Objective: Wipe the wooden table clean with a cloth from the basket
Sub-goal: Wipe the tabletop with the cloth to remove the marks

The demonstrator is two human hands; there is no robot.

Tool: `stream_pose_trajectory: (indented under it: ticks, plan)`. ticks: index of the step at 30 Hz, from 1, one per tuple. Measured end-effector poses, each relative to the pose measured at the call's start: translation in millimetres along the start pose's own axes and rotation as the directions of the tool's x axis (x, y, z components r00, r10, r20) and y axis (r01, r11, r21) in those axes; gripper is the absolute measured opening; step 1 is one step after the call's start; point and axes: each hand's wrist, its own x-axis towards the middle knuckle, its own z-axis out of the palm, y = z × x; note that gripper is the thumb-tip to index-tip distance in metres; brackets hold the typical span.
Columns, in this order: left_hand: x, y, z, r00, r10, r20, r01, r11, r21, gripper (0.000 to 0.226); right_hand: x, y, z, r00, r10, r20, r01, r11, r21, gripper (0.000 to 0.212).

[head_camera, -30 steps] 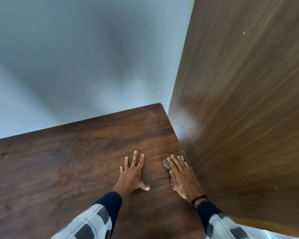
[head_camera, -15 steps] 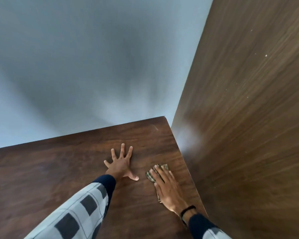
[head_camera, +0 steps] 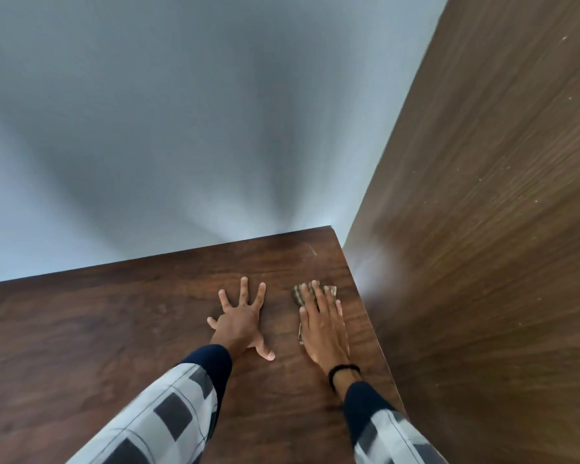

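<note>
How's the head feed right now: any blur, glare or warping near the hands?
Head view: right hand on the cloth and spread left hand look sharp. Head view: wide-angle stretch smears the grey wall and wooden side panel toward the edges. Head view: pale sheen on the panel by the table corner; sleeves look soft.

Indoor room, prob. home or office, can't tell which. Dark wood table [head_camera: 81, 346], its far-right corner btw plain grey wall [head_camera: 181, 128] & tall wood-veneer panel [head_camera: 482, 246].

Dark brown table [head_camera: 81, 346], seemingly striped olive cloth [head_camera: 298, 294], grey-checked sleeves [head_camera: 161, 420], grey-blue wall [head_camera: 181, 128]
</note>
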Motion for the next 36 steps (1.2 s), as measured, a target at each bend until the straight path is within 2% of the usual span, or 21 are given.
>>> stream_pose_trajectory:
  ticks: [3, 7, 10, 12, 14, 16, 19, 21, 24, 26, 29, 31, 32, 33, 36]
  plan:
    - [1.9, -2.1, 1.1, 1.000, 0.009, -0.012, -0.009, 1.000, -0.016, 0.156, -32.4, 8.1, 4.1, 0.985, -0.164, 0.045, 0.163, 0.986, 0.025, 0.052]
    - [2.2, -0.8, 0.1, 1.000, 0.006, -0.001, -0.006, 1.000, -0.029, 0.156, 10.3, 23.5, -4.8, 0.965, -0.256, 0.064, 0.259, 0.965, -0.044, 0.052]
    - [2.2, -0.4, -0.5, 1.000, 0.005, -0.004, -0.006, 1.000, -0.029, 0.156, 79.3, 23.2, -10.0, 0.982, -0.184, 0.044, 0.186, 0.982, -0.036, 0.051]
    - [1.3, -0.5, -0.6, 1.000, 0.005, -0.008, -0.006, 1.000, -0.028, 0.156, 113.7, 18.5, -11.8, 0.997, -0.079, 0.023, 0.080, 0.996, -0.030, 0.050]
    - [0.7, -0.8, -1.1, 1.000, 0.004, -0.005, -0.004, 1.000, -0.022, 0.156, 127.7, 9.0, -11.2, 0.999, 0.034, -0.011, -0.034, 0.999, 0.021, 0.050]
    - [1.1, -0.9, -1.5, 1.000, 0.002, 0.002, -0.002, 1.000, -0.021, 0.157, 116.2, -4.3, -4.5, 0.997, 0.064, -0.033, -0.062, 0.996, 0.058, 0.050]
    - [3.5, -0.7, -1.2, 1.000, 0.006, -0.005, -0.006, 1.000, -0.022, 0.157, 64.5, -16.6, 7.3, 0.990, -0.137, -0.017, 0.138, 0.989, 0.059, 0.051]
    - [3.9, 0.0, -0.5, 1.000, 0.002, -0.008, -0.002, 1.000, -0.031, 0.157, 37.9, -9.5, 7.9, 0.955, -0.292, 0.041, 0.289, 0.955, 0.069, 0.053]
    - [3.6, 0.1, -1.2, 1.000, -0.002, -0.004, 0.002, 0.999, -0.036, 0.157, 62.2, 9.2, -2.4, 0.904, -0.416, 0.098, 0.417, 0.909, 0.011, 0.054]
    - [3.3, 0.1, -1.8, 1.000, -0.003, -0.002, 0.003, 0.999, -0.036, 0.158, 99.3, 15.0, -7.8, 0.931, -0.350, 0.101, 0.352, 0.936, -0.007, 0.051]
    - [2.2, 1.3, -3.4, 1.000, -0.012, 0.002, 0.012, 0.999, -0.034, 0.157, 139.5, 11.4, -15.6, 0.994, -0.108, 0.029, 0.107, 0.994, 0.022, 0.051]
    - [2.0, 1.1, -4.1, 1.000, -0.014, 0.012, 0.014, 1.000, -0.026, 0.157, 141.0, -5.8, -12.4, 0.999, 0.039, -0.017, -0.038, 0.998, 0.057, 0.052]
    - [2.4, 0.7, -4.0, 1.000, -0.011, 0.015, 0.012, 1.000, -0.021, 0.157, 136.1, -15.8, -7.0, 0.997, 0.064, -0.038, -0.061, 0.996, 0.058, 0.052]
    - [3.1, 0.4, -3.7, 1.000, -0.008, 0.013, 0.008, 1.000, -0.017, 0.157, 128.4, -24.2, -1.5, 0.998, 0.036, -0.049, -0.034, 0.998, 0.044, 0.053]
    - [3.5, 1.1, -4.3, 1.000, -0.001, 0.004, 0.001, 1.000, -0.023, 0.157, 119.1, -27.6, 2.3, 0.983, -0.184, 0.016, 0.184, 0.983, 0.000, 0.052]
